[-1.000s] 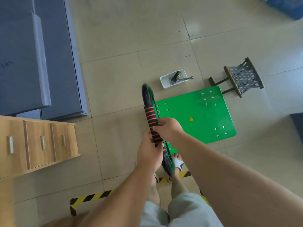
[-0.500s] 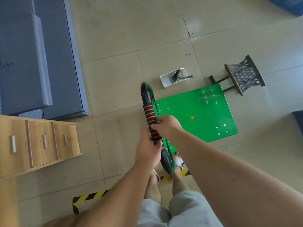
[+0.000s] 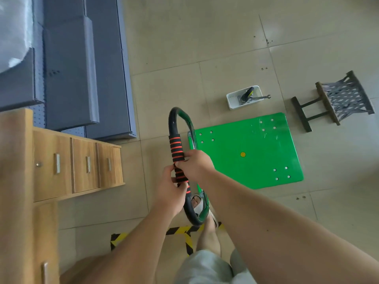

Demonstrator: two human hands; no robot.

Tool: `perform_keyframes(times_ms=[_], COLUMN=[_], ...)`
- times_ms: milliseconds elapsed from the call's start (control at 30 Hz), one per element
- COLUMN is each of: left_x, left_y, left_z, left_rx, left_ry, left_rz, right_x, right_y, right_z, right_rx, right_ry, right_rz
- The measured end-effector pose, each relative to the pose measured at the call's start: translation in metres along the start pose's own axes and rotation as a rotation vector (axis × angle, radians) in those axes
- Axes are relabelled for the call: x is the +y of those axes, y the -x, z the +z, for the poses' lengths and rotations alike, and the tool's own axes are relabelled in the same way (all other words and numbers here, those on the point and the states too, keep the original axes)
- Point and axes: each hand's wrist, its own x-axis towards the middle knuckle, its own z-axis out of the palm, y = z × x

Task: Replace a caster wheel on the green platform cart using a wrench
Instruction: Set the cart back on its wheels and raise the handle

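- The floor (image 3: pixel 205 48) is pale beige tile with thin dark joints, and a strip of yellow-and-black tape (image 3: pixel 180 230) crosses it by the person's feet.
- A grey-blue metal shelf unit (image 3: pixel 71 68) stands along the left, with a wooden drawer unit (image 3: pixel 82 167) in front of it.
- A folding stool (image 3: pixel 344 99) with a woven seat lies on its side at the right.
- The green platform cart (image 3: pixel 246 152) lies flat on the tiles, deck up, just in front of the feet. Its long axis runs from the handle end at the left toward the right of the view, and the far corner is near the stool.
- The loop handle (image 3: pixel 174 128) rises from the deck's left edge toward the camera; its bar runs up and down in the view.
- The left hand (image 3: pixel 170 191) and right hand (image 3: pixel 194 165) both wrap curled fingers round the handle's black-and-red foam sleeve, right above left, touching.
- A white tray (image 3: pixel 232 98) sits beyond the deck holding a caster wheel (image 3: pixel 247 95). A wrench (image 3: pixel 263 97) pokes out over the tray's right rim.
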Motion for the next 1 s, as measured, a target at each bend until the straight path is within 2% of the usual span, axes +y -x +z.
perform_keyframes(times_ms=[433,1000], left_x=[-0.015,0.036], left_y=[-0.005,0.003], left_z=[-0.029,0.078], left_rx=[0.034,-0.011], left_ry=[-0.065,0.015], left_rz=[-0.033,-0.006], right_x=[-0.017,0.052], right_y=[0.004,0.006], right_z=[0.041,-0.064], right_rx=[0.004,0.097], right_ry=[-0.001,0.021], right_rz=[0.023,0.035])
